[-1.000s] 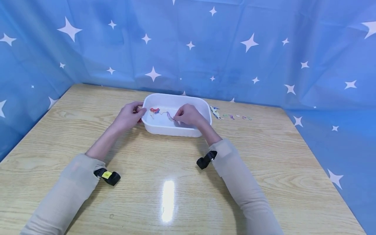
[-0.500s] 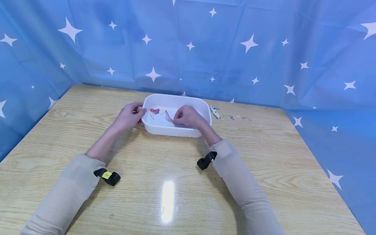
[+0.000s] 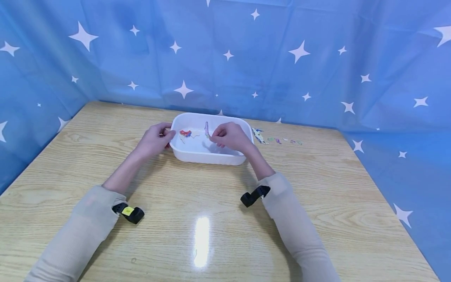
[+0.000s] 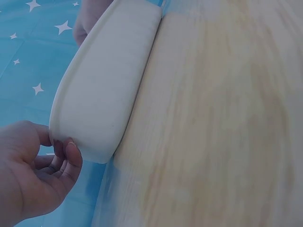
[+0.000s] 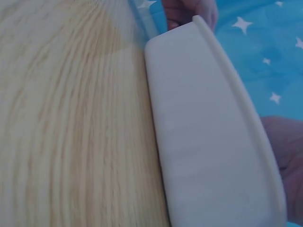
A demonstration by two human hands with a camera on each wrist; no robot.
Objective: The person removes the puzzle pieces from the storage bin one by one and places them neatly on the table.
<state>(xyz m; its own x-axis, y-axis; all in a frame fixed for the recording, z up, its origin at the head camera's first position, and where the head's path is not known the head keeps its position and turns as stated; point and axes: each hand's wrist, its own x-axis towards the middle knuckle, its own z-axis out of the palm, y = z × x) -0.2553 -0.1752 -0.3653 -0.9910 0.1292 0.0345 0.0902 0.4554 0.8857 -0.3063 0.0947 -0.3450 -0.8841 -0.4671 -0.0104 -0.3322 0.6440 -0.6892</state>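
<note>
A white plastic tub (image 3: 208, 157) stands on the table. At its left end my left hand (image 3: 154, 139) grips the rim, thumb over the edge. In the left wrist view, that hand (image 4: 40, 172) has its fingertips against the outer wall. Over the tub's inside, my right hand (image 3: 231, 136) pinches the lower end of a thin purple, patterned strip (image 3: 206, 127), which stands nearly upright; its exact kind is too small to tell. A small red and blue piece (image 3: 185, 133) with pale strands lies at the left of the tub. The tub wall partly hides my right hand (image 5: 286, 161) in the right wrist view.
Right of the tub lie a flat pale green and blue piece (image 3: 258, 135) and several tiny coloured bits, among them a purple one (image 3: 278, 141). A blue star-patterned curtain (image 3: 225, 70) hangs behind the wooden table (image 3: 169, 219).
My right hand has shifted slightly right and up with the purple strip, which has swung from lying slanted low in the tub to nearly upright. My left hand stays on the rim.
</note>
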